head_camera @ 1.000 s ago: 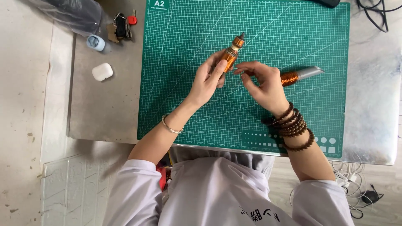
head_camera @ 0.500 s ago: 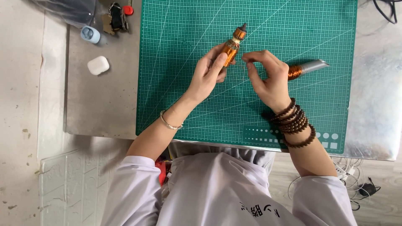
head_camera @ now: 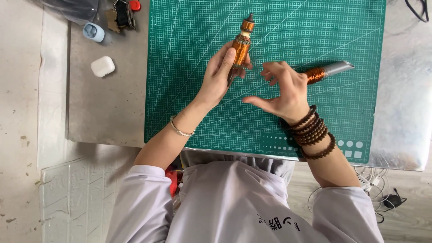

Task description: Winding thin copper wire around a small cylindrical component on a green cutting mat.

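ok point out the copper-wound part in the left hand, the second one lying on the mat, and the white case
copper-wound armature (head_camera: 241, 47), head view, on its copper winding
second copper-wound piece (head_camera: 316, 75), head view, on its copper coil
white earbud case (head_camera: 102, 66), head view, on its lid

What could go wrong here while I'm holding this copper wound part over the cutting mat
The left hand grips only the lower end of the copper-wound rotor, so it might tip or slip onto the green cutting mat. The right hand pinches near it, perhaps on fine wire too thin to see; a tug might snap or loosen it. The second copper coil behind that hand could get knocked and roll.
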